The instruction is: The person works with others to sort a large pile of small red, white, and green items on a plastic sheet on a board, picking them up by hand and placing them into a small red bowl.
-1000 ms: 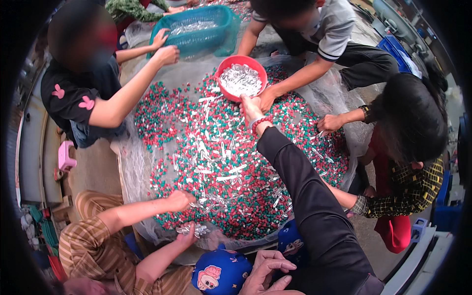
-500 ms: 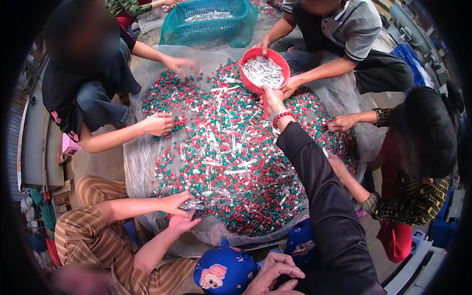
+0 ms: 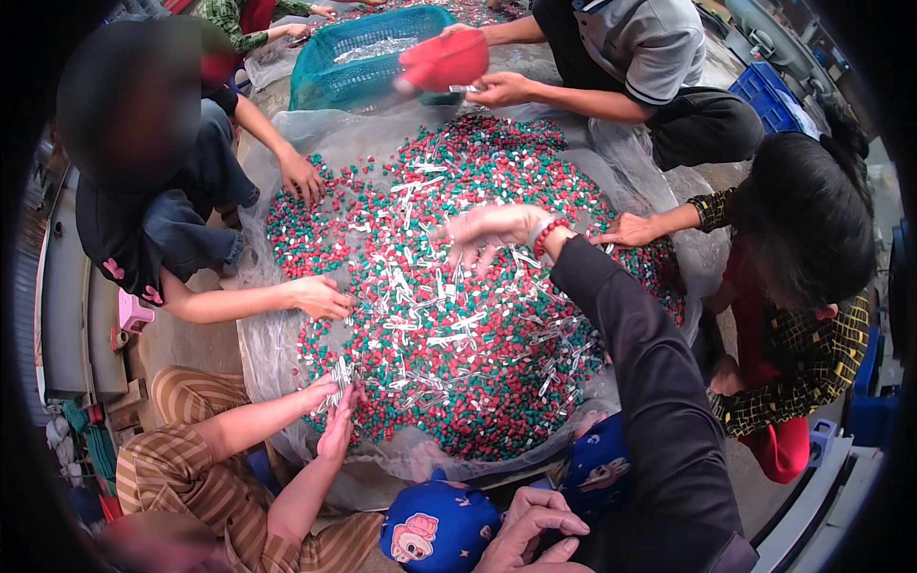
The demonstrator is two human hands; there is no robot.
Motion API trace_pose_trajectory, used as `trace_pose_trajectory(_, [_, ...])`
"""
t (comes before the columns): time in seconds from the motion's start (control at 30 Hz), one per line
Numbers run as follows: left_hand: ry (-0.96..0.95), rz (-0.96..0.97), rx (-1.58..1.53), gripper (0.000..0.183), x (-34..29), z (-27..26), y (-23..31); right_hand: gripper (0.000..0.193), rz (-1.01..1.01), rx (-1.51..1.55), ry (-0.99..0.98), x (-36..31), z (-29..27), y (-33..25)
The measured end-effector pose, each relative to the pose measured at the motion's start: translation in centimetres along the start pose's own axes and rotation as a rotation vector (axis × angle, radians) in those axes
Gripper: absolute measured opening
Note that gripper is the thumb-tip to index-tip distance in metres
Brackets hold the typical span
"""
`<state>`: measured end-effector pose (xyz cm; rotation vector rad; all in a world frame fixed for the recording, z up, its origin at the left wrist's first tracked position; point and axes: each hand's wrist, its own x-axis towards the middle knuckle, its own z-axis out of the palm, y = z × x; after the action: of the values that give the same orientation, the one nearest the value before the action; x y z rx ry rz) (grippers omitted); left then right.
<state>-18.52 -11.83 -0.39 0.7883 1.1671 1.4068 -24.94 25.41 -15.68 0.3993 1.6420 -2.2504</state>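
Observation:
My right hand (image 3: 499, 229), with a red bead bracelet at the wrist, reaches over the middle of a wide heap of small red, green and white pieces (image 3: 468, 420). Its fingers are apart and blurred, and nothing shows in them. Slim whitish clip-like pieces (image 3: 457, 338) lie scattered on the heap below it. At the lower edge my left hand (image 3: 533, 531) rests near my knee in blue patterned cloth (image 3: 437, 525); its fingers are loosely bent, holding nothing visible. Across the heap, another person holds a red bowl (image 3: 449, 59), tilted and blurred, beside a teal basket (image 3: 320, 84).
The heap lies on a translucent sheet (image 3: 263, 334). Several people sit around it, their hands at its edges. At the near left, a person in brown stripes holds a bunch of clip-like pieces (image 3: 342, 380). A blue crate (image 3: 764, 97) stands at the far right.
My right hand has left the red bowl and drawn back over the heap. The other person has moved the bowl left toward the basket and tipped it. My left hand stays put.

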Motion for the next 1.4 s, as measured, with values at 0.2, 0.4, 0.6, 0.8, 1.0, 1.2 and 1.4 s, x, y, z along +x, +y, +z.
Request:
trace_pose_trajectory(0.2, [0.030, 0.044, -0.046, 0.022, -1.4, 1.0, -0.4, 0.063, 0.284, -0.351, -0.353, -7.1, 5.1, 0.0])
trace_pose_trajectory(0.4, [0.041, 0.285, 0.297, 0.023, -2.6, 1.4, 2.7, 0.054, 0.217, -0.638, -0.297, -9.5, 12.9, -0.8])
trace_pose_trajectory(0.6, [0.223, 0.394, 0.540, 0.022, -3.1, -0.6, 1.4, 0.044, 0.057, -0.973, 0.065, -16.5, 14.0, -1.5])
trace_pose_trajectory(0.8, [0.445, 0.425, 0.417, 0.024, -0.6, -0.5, 0.4, 0.042, -0.217, -1.096, 0.193, -18.4, 14.7, -2.8])
trace_pose_trajectory(1.0, [0.073, 0.041, 0.957, 0.022, 8.5, 1.7, -15.2, 0.028, -0.641, 0.195, 1.173, -16.6, 14.9, 11.9])
trace_pose_trajectory(1.2, [-0.080, 0.006, 1.406, 0.028, 5.5, -1.4, -26.8, 0.035, -0.084, 0.410, 1.124, -15.0, 16.1, 25.1])
trace_pose_trajectory(1.4, [-0.192, 0.060, 1.447, 0.030, 4.8, -2.8, -30.6, 0.029, 0.351, -0.086, 1.141, -13.7, 14.6, 27.2])
